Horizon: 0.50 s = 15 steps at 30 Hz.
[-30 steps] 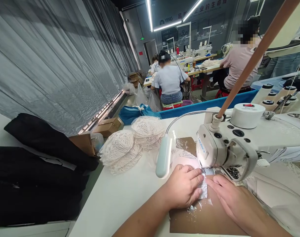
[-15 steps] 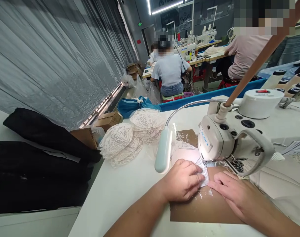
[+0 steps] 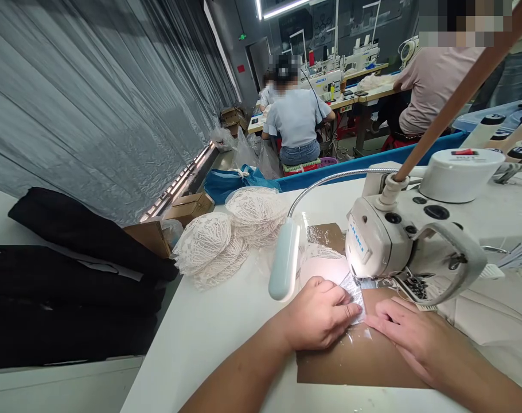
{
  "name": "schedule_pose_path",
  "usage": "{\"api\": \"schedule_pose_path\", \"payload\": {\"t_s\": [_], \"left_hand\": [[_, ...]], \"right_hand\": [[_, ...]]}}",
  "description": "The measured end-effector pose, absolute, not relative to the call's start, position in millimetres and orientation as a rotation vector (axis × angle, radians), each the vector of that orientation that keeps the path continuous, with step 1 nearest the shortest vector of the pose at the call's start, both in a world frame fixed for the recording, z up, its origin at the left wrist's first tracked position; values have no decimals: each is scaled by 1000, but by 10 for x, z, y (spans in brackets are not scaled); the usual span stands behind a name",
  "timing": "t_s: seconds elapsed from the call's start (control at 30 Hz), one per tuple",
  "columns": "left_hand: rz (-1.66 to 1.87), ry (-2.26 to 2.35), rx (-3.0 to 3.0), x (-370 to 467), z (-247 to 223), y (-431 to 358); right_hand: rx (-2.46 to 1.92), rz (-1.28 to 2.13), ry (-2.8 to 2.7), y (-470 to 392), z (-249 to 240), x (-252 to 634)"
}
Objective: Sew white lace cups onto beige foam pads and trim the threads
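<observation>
My left hand is closed on a lace-covered fabric piece, its thumb and fingertips pressing the strip against the table by the needle area of a white sewing machine. A smooth pale cup-shaped part extends behind the knuckles, partly hidden by the hand. My right hand rests on a brown plate. One outstretched digit touches the lower corner of the lace, while the other fingers are loosely bent with nothing visible in them. The machine head hides the needle.
Stacked lace cups lie on the white table to the left. A lamp on a bendable neck hangs just beyond my left hand. Beige fabric lies to the right. Black cloth is at far left. Co-workers sit at machines ahead.
The view has shifted slightly. My left thumb now reaches further across the lace, which lies almost where it was. My right hand keeps its place beside the corner.
</observation>
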<state>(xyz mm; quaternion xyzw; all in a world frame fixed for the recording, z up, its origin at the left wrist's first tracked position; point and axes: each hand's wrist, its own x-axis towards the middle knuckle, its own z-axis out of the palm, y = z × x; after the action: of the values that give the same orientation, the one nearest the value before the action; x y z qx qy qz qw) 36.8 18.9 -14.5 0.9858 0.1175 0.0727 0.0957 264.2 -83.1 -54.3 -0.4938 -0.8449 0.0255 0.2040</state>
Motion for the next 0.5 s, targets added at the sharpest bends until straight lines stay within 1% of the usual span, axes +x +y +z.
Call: {"api": "schedule_pose_path", "payload": {"t_s": [0.23,0.5], "left_hand": [[130,357,2913,379,-137,192],[129,313,2875,355,-163,198]], "right_hand": [[-1411,129,-2341,-853,-550,2622],[-1423,175,-2361,-847,-536,2626]]}}
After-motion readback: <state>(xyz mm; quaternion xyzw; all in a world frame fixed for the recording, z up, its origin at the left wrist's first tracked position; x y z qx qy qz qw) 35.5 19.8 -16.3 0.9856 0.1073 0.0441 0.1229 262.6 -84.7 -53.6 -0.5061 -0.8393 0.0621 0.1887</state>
